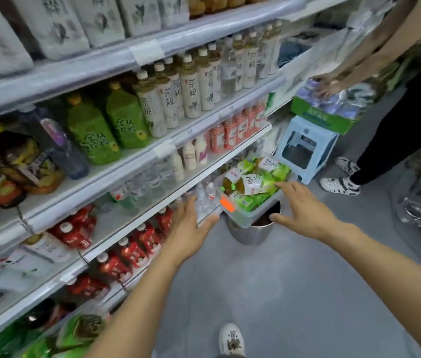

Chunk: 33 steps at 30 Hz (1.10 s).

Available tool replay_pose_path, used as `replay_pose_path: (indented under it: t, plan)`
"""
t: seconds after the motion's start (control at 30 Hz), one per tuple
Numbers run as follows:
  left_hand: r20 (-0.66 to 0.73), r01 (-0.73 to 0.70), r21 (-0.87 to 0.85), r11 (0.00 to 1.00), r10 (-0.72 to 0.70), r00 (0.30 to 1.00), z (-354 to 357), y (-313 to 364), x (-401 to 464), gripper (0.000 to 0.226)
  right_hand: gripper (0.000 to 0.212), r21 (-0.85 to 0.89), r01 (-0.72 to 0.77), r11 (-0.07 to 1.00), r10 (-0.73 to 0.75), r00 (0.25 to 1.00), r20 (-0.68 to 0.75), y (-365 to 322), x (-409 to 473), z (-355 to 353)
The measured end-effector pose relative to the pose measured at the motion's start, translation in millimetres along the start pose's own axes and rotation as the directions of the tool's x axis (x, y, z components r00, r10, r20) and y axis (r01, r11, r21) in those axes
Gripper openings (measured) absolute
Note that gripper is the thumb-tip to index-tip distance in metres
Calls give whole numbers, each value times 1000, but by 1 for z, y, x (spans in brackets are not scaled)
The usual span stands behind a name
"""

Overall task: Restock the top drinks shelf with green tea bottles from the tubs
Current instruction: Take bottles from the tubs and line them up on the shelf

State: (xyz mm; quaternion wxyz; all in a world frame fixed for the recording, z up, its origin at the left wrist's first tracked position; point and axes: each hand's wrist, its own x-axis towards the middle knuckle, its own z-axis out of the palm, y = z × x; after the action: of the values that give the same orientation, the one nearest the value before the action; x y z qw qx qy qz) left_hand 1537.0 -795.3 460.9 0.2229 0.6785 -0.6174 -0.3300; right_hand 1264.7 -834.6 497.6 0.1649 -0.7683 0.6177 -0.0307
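We reach both hands — left hand (191,226), right hand (299,208), fingers spread and holding nothing — toward the clear tub (243,218) of green tea bottles (255,182) atop a metal bin (250,233).

To my right, a light blue plastic stool (305,148) stands on the grey floor (268,293). Behind it sits a green cardboard box (320,117). Another person (410,120) in black trousers and white shoes stands beside the box. Red bottles (126,257) fill a lower shelf.
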Motion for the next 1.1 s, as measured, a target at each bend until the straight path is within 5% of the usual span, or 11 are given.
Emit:
replay_pose_path:
  t: [0.33, 0.53, 0.67, 0.8, 0.93, 1.03, 1.1]
  plan:
    - [111, 331, -386, 861, -312, 943, 91, 55, 156, 69, 74, 18, -20, 1000, 16, 977, 214, 127, 164, -20]
    - [175, 569, -602, 560, -604, 778, 172, 53, 257, 71, 67, -11, -9, 1000, 13, 911, 412, 191, 304, 2]
    - [335, 676, -708, 207, -744, 578, 235, 55, 317, 44, 64, 35, -85, 996, 59, 881, 470, 229, 380, 37]
    - [434, 656, -753, -51, -788, 436, 294, 48, 370, 37, 71, 87, -205, 975, 135, 854, 502, 271, 436, 82]
    - [412, 558, -809, -183, -854, 317, 347, 27, 408, 47, 73, 105, -269, 957, 180, 839, 514, 301, 476, 122]
    - [405, 487, -834, -258, -887, 223, 399, -8, 434, 94, 62, 146, -335, 931, 204, 807, 554, 316, 502, 150]
    - [420, 413, -857, -307, -881, 217, 401, -8, 447, 106, 52, 186, -382, 905, 209, 782, 587, 318, 514, 162]
